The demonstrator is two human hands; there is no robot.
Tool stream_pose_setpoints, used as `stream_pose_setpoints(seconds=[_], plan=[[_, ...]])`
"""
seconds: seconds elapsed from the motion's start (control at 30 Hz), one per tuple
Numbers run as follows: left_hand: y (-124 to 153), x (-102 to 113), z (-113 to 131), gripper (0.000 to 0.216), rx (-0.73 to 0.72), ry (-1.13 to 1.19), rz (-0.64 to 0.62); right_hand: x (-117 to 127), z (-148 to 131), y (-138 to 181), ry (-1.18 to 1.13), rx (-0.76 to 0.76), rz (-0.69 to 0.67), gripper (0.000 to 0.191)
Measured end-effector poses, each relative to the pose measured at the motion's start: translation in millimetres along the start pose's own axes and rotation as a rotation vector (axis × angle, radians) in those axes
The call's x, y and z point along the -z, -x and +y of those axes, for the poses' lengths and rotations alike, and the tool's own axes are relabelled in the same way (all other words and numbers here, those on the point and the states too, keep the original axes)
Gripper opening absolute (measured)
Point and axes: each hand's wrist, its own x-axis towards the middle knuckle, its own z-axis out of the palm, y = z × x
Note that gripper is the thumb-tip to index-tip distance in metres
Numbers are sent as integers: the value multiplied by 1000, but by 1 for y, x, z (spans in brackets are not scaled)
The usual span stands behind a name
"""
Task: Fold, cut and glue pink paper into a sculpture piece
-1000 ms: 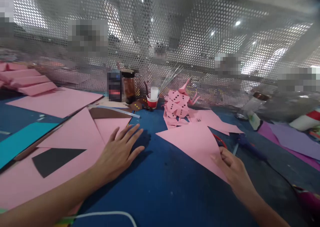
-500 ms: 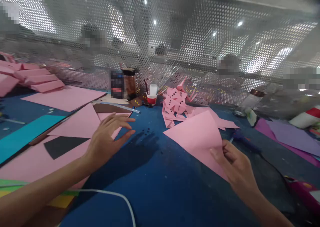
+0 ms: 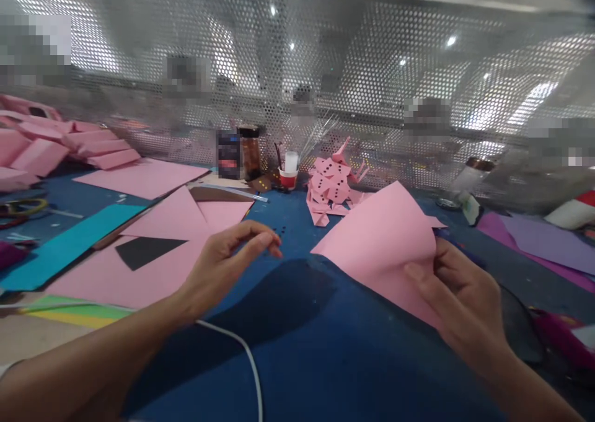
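My right hand (image 3: 465,292) pinches the right edge of a pink paper sheet (image 3: 376,248), thumb on the near face and fingers behind. The sheet bows upward above the blue table. My left hand (image 3: 232,261) hovers left of it, empty, with fingers bent and a little apart; it does not touch the paper. Behind the held sheet stands a folded pink paper model (image 3: 330,183) with black dots, its base partly hidden. More pink sheets (image 3: 162,273) lie under and left of my left wrist, with a black paper piece (image 3: 146,250) on top.
A jar with a dark lid (image 3: 250,155), a dark box (image 3: 228,155) and a red-and-white cup (image 3: 288,177) stand along the perforated metal screen (image 3: 325,69). Purple sheets (image 3: 548,239) lie at right, a teal strip (image 3: 69,248) at left. A white cable (image 3: 251,354) crosses the front.
My left hand has moved right, towards the pink sheet, and its fingers have curled more. The sheet in my right hand is lifted and bent more. The view has shifted slightly left.
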Motion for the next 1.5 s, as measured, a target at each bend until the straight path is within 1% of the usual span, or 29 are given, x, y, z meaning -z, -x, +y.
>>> stream_pose_setpoints(seconds=[0.07,0.13,0.33,0.47,0.53,0.63,0.73,0.8,0.83,0.87,0.9,0.93,0.97,1.03,1.07,1.1,1.13,1.17,1.3,1.37,1.5], plan=[[-1,4,-2,26,-21,11,101,-1,1,0,-4,3,10,20],[-3,8,-7,26,-34,-4,154,-3,3,0,-4,3,19,19],[-7,7,-19,28,-90,-117,151,-9,10,0,10,7,-24,18],[-5,5,-23,25,-58,-110,135,-12,11,4,-19,-8,-50,17],[-3,5,-23,24,-30,-73,64,-13,9,7,-51,-7,-92,16],[2,2,-22,29,20,41,-141,-13,6,12,-123,18,-201,12],[8,-3,-17,38,99,233,-337,-10,3,16,-226,14,-322,11],[12,-7,-13,44,137,345,-459,-8,3,19,-282,-24,-360,14],[14,-8,-11,45,145,366,-514,-8,5,20,-300,-47,-363,17],[14,-8,-11,43,140,342,-555,-7,7,20,-310,-70,-356,20],[14,-7,-11,39,111,263,-571,-6,10,20,-311,-92,-338,23],[12,-5,-13,37,61,137,-557,-6,14,20,-306,-109,-313,25],[10,-2,-16,37,-33,-47,-512,-6,18,19,-296,-123,-283,26],[1,8,-25,36,-333,-490,-310,-6,27,16,-280,-142,-221,25],[-3,13,-31,30,-371,-559,-266,-6,30,13,-278,-147,-193,23],[-7,19,-36,27,-378,-594,-242,-6,34,11,-279,-149,-172,22],[-10,24,-42,26,-398,-637,-236,-6,36,9,-281,-153,-161,22],[-12,27,-46,29,-460,-741,-280,-6,39,8,-283,-159,-155,21],[-7,30,-59,43,-495,-873,-393,-5,44,5,-286,-176,-159,22],[-3,27,-64,47,-480,-919,-415,-5,45,5,-280,-185,-156,22],[-4,26,-74,47,-441,-986,-411,-4,46,3,-233,-204,-152,24]])
